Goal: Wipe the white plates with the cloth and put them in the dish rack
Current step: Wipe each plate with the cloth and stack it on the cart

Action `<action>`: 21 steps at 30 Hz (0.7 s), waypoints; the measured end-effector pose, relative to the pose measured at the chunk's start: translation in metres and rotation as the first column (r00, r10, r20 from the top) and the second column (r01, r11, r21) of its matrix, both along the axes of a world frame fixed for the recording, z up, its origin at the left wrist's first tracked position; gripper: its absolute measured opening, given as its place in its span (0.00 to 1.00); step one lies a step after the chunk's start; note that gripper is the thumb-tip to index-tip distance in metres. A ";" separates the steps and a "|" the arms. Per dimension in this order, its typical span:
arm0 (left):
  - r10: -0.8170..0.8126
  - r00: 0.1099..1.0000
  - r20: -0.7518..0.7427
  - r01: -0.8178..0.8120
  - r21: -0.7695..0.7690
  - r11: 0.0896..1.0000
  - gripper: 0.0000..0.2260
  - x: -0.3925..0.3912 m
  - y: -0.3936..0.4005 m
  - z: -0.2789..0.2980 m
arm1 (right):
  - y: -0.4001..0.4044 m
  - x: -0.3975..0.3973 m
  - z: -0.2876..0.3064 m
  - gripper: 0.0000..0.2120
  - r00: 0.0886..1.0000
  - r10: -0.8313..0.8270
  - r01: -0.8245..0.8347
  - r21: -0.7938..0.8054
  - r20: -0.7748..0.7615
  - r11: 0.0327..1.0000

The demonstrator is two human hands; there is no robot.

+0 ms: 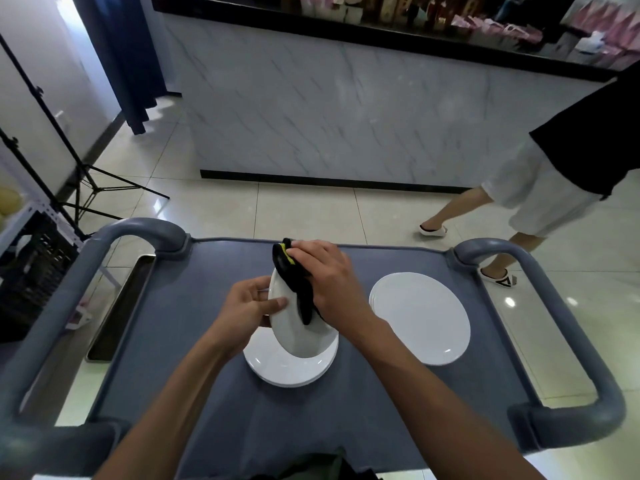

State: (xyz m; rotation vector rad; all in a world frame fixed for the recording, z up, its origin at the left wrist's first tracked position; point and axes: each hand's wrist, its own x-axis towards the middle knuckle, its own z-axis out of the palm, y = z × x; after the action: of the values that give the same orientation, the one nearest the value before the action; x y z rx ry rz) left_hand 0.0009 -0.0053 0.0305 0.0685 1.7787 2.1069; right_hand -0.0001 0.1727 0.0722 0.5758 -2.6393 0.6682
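I am mid-wipe on one plate (292, 327), and I judge the job well short of done. No dish rack shows anywhere I can see, so nothing looks racked yet. A stack (277, 367) of plates sits on the cart (214, 403) right under my hands, and a second stack (420, 317) lies off to the right; I cannot tell which of those is wiped and which is waiting.

My left hand (247, 308) holds the plate tilted up on edge above the near stack, thumb pressed on the face, fingers curled behind the left rim. My right hand (329, 282) is closed down on the cloth (294, 282), a dark one with a yellow edge, pressing it flat against the upper part of the plate's face. The cloth trails down toward the middle of the plate. The lower half of the face is bare and looks untouched by the cloth at this moment.

Left to do, as I read it: finish this face, find the rack, and work through whatever remains.
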 end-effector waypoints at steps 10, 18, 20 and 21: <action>0.116 0.993 -0.015 -0.111 0.188 0.976 0.17 0.004 -0.019 -0.009 | 0.010 -0.025 0.015 0.21 0.990 -0.100 0.114 -0.158 0.099 0.981; 0.193 0.980 0.043 -0.197 0.302 0.933 0.16 0.003 -0.033 -0.013 | 0.027 -0.034 0.022 0.20 0.937 -0.127 0.256 -0.391 0.327 0.884; 0.213 0.975 0.067 -0.223 0.326 0.919 0.16 0.002 -0.036 -0.013 | 0.032 -0.031 0.021 0.19 0.914 -0.142 0.306 -0.415 0.379 0.857; 0.225 0.971 0.079 -0.239 0.337 0.911 0.16 0.002 -0.037 -0.013 | 0.033 -0.029 0.020 0.19 0.908 -0.142 0.317 -0.427 0.394 0.847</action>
State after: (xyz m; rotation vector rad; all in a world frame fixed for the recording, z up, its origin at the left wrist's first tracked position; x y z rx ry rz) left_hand 0.0025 -0.0425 0.0173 -0.0957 1.4350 2.5536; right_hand -0.0289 0.2058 0.0923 -0.0211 -2.6241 1.4011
